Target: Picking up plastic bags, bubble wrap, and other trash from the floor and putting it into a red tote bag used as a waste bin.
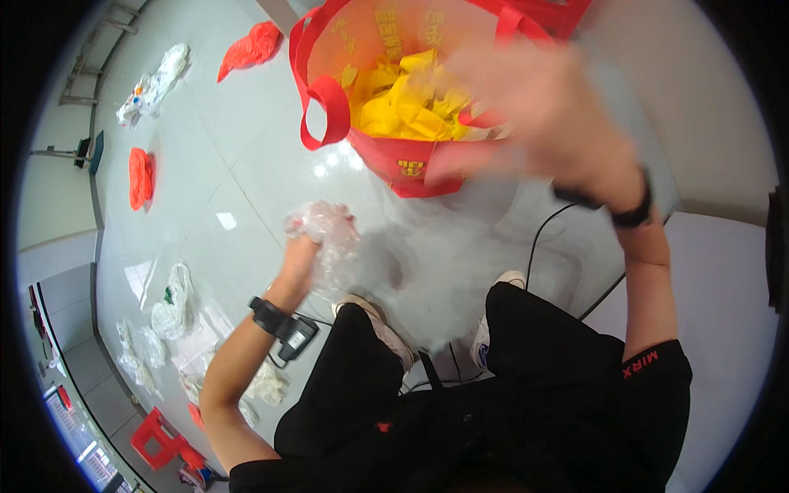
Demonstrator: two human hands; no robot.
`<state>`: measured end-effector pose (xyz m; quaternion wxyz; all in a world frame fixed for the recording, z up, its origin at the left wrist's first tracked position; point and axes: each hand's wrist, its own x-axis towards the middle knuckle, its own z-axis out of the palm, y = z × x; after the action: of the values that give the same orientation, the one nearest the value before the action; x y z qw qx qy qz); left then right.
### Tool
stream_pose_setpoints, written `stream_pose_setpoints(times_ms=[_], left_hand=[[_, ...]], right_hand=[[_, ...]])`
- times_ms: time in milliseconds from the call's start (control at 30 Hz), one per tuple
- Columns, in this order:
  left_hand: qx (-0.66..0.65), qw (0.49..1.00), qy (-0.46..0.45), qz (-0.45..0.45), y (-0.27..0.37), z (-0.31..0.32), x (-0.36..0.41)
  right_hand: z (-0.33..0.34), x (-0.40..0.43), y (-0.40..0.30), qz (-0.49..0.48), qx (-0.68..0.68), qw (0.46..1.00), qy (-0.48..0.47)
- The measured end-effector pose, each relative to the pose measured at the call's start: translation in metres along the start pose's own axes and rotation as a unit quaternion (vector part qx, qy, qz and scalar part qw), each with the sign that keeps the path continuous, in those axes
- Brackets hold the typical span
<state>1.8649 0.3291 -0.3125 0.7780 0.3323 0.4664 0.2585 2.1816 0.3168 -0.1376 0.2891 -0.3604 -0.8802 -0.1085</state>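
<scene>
My left hand (303, 252) is closed around a crumpled clear plastic bag (336, 259), which hangs over the floor and partly covers the fingers. In front of me stands a large red tote bag (394, 163) with yellow printed characters and loop handles. Its mouth is open, and crumpled yellow plastic bags (407, 105) lie inside. Blurred by motion, my right hand (530, 117) is over the tote bag's right side. Its thumb and fingers look spread apart, with nothing visibly held; whether it touches the bag is unclear.
Red plastic bags (251, 49) and a white printed bag (157, 83) lie on the tiled floor (246, 166). Several clear and white bags (172, 311) are at left, near a red plastic stool (157, 440). A black cable (539, 231) runs by my right shoe.
</scene>
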Motion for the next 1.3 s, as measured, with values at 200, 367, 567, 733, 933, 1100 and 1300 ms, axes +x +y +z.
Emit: stream_pose_setpoints(times_ms=[200,367,567,733,933,1100,1300], left_hand=[[-0.11,0.989,-0.048,-0.086,0.025,0.086,0.002],[-0.124,0.985,-0.043,-0.116,0.019,0.101,-0.004],[-0.1,0.982,-0.021,-0.157,0.019,0.081,-0.022],[-0.086,0.98,-0.162,-0.071,0.038,0.071,-0.023],[0.157,0.952,-0.123,0.233,0.078,0.068,-0.013],[0.521,0.596,0.011,0.611,0.144,0.08,-0.019],[0.667,0.481,-0.013,0.569,0.125,0.111,0.014]], right_hand=[[0.058,-0.01,-0.074,-0.133,0.03,0.975,-0.177],[0.094,-0.01,-0.081,-0.082,0.063,0.987,-0.123],[0.078,-0.021,-0.08,0.01,-0.038,0.989,-0.141],[0.093,-0.026,-0.078,0.011,0.004,0.998,-0.068],[0.051,-0.021,-0.058,-0.027,0.116,0.99,-0.072],[-0.006,0.007,-0.025,-0.013,0.022,0.999,-0.046],[-0.023,0.076,0.042,0.071,-0.088,0.964,-0.239]])
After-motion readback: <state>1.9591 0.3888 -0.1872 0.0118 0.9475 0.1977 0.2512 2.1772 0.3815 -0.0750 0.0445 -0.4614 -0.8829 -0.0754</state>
